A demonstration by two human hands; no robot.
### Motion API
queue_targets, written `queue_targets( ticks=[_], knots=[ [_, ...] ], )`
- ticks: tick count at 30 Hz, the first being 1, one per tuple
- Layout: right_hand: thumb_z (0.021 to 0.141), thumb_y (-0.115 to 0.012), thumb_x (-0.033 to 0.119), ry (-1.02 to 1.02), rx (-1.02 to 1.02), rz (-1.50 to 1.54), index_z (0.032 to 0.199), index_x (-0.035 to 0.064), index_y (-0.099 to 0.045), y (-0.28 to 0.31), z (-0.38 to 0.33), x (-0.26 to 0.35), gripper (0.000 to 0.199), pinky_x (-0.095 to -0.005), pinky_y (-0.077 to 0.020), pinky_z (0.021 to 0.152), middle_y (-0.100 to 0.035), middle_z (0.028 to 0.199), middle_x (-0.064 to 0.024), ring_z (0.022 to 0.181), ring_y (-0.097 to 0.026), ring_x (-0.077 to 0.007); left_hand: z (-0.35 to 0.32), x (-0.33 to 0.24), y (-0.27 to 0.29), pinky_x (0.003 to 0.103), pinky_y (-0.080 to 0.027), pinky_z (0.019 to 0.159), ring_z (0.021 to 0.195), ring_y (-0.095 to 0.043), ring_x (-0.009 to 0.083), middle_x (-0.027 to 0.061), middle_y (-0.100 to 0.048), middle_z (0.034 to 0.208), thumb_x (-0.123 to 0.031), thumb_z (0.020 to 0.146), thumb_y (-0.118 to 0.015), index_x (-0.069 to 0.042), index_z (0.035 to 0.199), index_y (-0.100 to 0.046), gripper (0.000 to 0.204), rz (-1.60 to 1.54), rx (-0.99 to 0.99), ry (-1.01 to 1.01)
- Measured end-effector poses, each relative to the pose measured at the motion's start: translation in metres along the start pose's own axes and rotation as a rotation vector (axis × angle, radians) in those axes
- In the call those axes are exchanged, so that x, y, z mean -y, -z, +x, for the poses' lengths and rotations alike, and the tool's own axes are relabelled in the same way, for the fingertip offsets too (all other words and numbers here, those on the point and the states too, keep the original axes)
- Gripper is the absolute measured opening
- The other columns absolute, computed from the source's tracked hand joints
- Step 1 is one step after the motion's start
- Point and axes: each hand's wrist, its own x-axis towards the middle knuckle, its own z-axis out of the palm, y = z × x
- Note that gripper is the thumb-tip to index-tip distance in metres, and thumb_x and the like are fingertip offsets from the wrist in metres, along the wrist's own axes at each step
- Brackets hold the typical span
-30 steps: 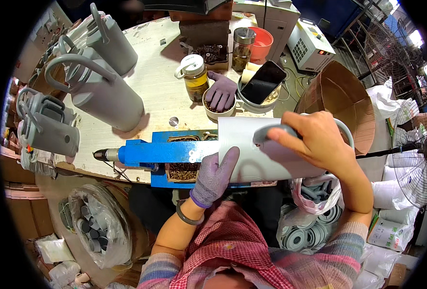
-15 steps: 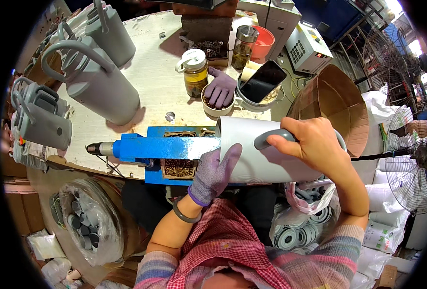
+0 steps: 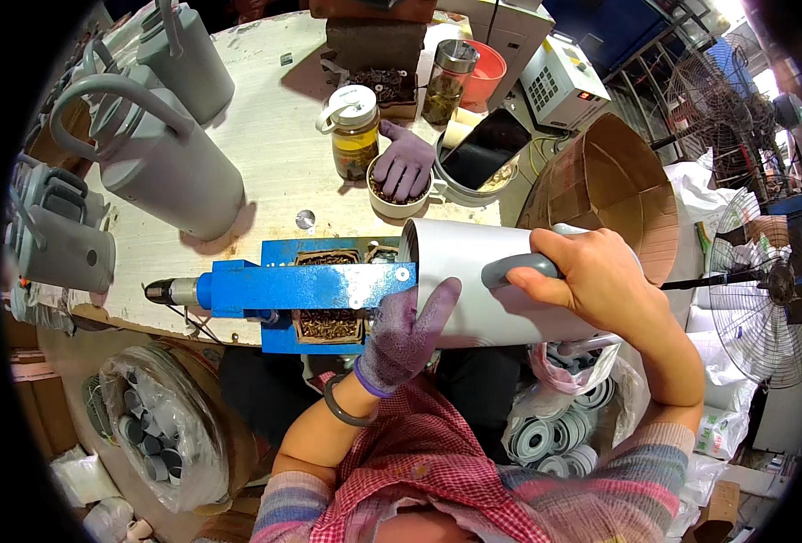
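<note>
A light grey jug body (image 3: 473, 271) lies on its side, its open end around the tip of the blue arm (image 3: 319, 288) of a bench fixture. My right hand (image 3: 600, 276), bare, is closed around the jug's darker grey handle (image 3: 520, 267). My left hand (image 3: 399, 339), in a purple-grey glove, is at the jug's open rim, thumb stretched along the wall. Its other fingers are partly hidden by the rim and the blue arm. Beneath the arm, the blue base (image 3: 279, 339) carries boxes of small brass-coloured screws (image 3: 329, 326).
Grey jugs (image 3: 179, 172) with handles stand at the left. Behind the fixture are a spare glove (image 3: 404, 163) on a cup of screws (image 3: 396, 206), a lidded jar (image 3: 354, 145) and a phone (image 3: 487, 149). A carton (image 3: 623, 199) and fan (image 3: 781, 285) stand right; a lined bin (image 3: 161, 443) is lower left.
The view has shifted slightly, moving the bench things leftward. The jug stays on the blue arm with both hands at it, and my left thumb leans a little further right.
</note>
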Motion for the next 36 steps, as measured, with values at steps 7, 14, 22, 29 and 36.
queue_targets(
  ticks=[7,14,22,29,36],
  knots=[
    [0.092,-0.052,0.057,0.027,-0.064,-0.042,0.080,0.0032,-0.057,-0.006,-0.003,-0.001,0.056,-0.0473,-0.0486,0.058,-0.064,0.066,-0.0181,0.062,-0.063,-0.0395,-0.003,0.008,-0.005,0.038,-0.054,0.071,0.078,-0.066,0.0314,0.0156,-0.066,0.096,-0.002,0.082,-0.066,-0.001,0.120,-0.063,0.037,0.578,-0.168,-0.437],
    [0.093,-0.050,0.057,0.005,-0.095,-0.126,0.079,0.0040,-0.057,-0.010,-0.005,0.006,0.055,-0.0466,-0.0466,0.055,-0.063,0.064,-0.0178,0.061,-0.063,-0.0384,0.009,-0.024,0.006,0.030,-0.053,0.070,0.080,-0.067,0.0166,0.0132,-0.070,0.085,-0.035,0.097,-0.060,0.004,0.105,-0.068,0.040,-0.243,-0.016,0.356],
    [0.098,-0.042,0.055,-0.228,-0.209,0.035,0.082,0.0052,-0.066,-0.023,-0.045,-0.013,0.058,-0.0532,-0.0448,0.063,-0.062,0.068,-0.0225,0.066,-0.060,-0.0438,-0.015,-0.025,0.013,0.026,-0.053,0.082,0.105,-0.059,0.0154,0.0111,-0.055,0.127,-0.027,0.089,-0.067,0.000,0.141,-0.040,0.064,-0.516,0.123,0.132],
    [0.099,-0.045,0.036,-0.664,-0.089,0.436,0.118,0.0108,-0.066,-0.033,-0.259,-0.100,0.038,-0.0389,-0.0511,0.075,-0.068,0.084,-0.0129,0.080,-0.066,-0.0273,-0.109,0.012,-0.029,0.028,-0.056,0.070,0.089,-0.069,0.0213,0.0175,-0.067,0.112,0.000,0.094,-0.050,0.004,0.129,-0.056,0.035,-0.505,0.647,0.555],
    [0.099,-0.052,0.032,-0.396,-0.505,1.502,0.120,0.0055,-0.063,-0.156,-0.297,-0.019,0.036,-0.0317,-0.0485,0.078,-0.066,0.098,-0.0075,0.086,-0.062,-0.0197,-0.133,0.056,-0.136,0.039,-0.039,0.110,0.130,-0.048,0.0234,0.0160,-0.046,0.144,-0.038,0.106,-0.034,-0.002,0.146,-0.034,0.054,-0.255,0.784,0.141]
  ],
)
